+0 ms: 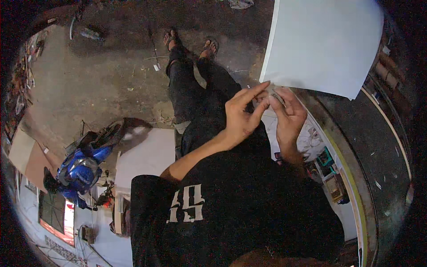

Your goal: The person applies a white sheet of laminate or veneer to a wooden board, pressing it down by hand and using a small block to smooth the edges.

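Note:
My two hands meet in front of my body, fingertips close together. My left hand (241, 113) has its index finger stretched forward and its thumb pressed in toward the right fingers. My right hand (290, 116) is curled, with thumb and fingers pinched together. A small greyish piece (272, 91) shows between the fingertips; it is too small and partly covered to name. Just beyond the hands is the lower left corner of a large white sheet (322, 44), which may be a board.
On the right, a green crate (325, 156) and a wooden box (334, 188) sit beside a long yellowish edge (340, 155). A blue motorbike (82, 171) stands at the left near a pale panel (147, 153). Clutter lines the far left wall.

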A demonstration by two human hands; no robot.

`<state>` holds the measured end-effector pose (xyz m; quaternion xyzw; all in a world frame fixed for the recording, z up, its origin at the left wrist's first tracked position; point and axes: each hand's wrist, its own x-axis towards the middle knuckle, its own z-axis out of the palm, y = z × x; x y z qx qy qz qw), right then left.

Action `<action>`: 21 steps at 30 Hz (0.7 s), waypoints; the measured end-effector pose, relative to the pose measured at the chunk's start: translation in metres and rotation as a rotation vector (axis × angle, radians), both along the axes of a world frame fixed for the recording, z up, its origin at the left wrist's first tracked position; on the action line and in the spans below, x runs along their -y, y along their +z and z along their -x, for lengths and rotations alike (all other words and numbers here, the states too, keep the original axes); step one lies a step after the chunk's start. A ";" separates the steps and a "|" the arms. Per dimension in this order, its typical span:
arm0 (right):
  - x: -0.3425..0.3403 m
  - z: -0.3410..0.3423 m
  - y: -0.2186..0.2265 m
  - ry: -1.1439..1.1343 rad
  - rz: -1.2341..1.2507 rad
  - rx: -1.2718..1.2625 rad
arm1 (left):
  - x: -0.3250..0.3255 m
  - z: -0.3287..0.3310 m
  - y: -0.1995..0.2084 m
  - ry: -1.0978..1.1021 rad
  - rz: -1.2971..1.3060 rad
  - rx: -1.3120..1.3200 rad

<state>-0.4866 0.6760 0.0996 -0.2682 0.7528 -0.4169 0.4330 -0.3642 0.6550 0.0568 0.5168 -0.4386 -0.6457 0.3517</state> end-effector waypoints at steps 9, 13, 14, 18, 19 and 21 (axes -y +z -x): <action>0.050 0.079 -0.025 0.086 0.048 -0.898 | 0.005 -0.011 -0.020 0.126 -0.092 -0.070; 0.037 0.038 -0.043 0.215 0.058 -0.937 | 0.015 -0.018 -0.027 0.157 -0.114 -0.014; 0.023 0.021 -0.048 0.287 0.176 -0.828 | 0.015 -0.019 -0.028 0.196 -0.136 -0.062; -0.006 -0.011 -0.039 0.428 0.315 -0.739 | 0.022 -0.025 -0.028 0.230 -0.213 -0.126; -0.008 -0.012 -0.036 0.426 0.318 -0.709 | 0.024 -0.026 -0.028 0.217 -0.201 -0.100; -0.001 -0.005 -0.018 0.403 0.219 -0.671 | 0.022 -0.028 -0.029 0.177 -0.188 -0.045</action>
